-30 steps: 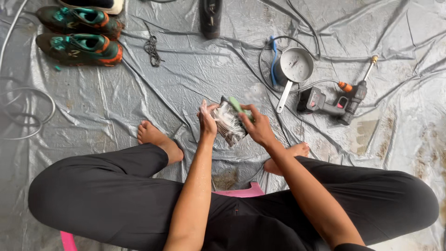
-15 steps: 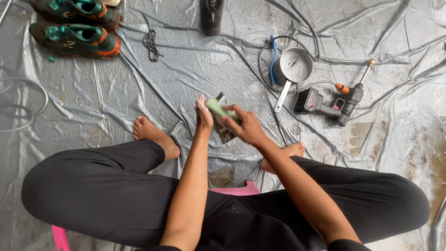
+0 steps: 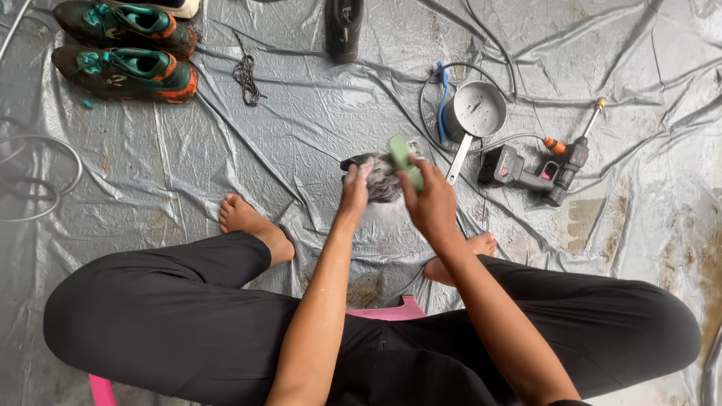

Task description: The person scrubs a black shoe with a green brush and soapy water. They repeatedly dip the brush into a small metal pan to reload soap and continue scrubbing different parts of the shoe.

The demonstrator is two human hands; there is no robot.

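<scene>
A: Head view: left hand (image 3: 353, 192) cups the soapy insole (image 3: 382, 179), centre, over the tarp (image 3: 226, 165).
B: Right hand (image 3: 430, 201) closed on the brush (image 3: 403, 161). Advise short strokes, firm support beneath.

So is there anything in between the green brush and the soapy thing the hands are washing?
Nothing visible. The right hand holds the green brush right against the soapy dark item, which the left hand grips from the other side.
</scene>
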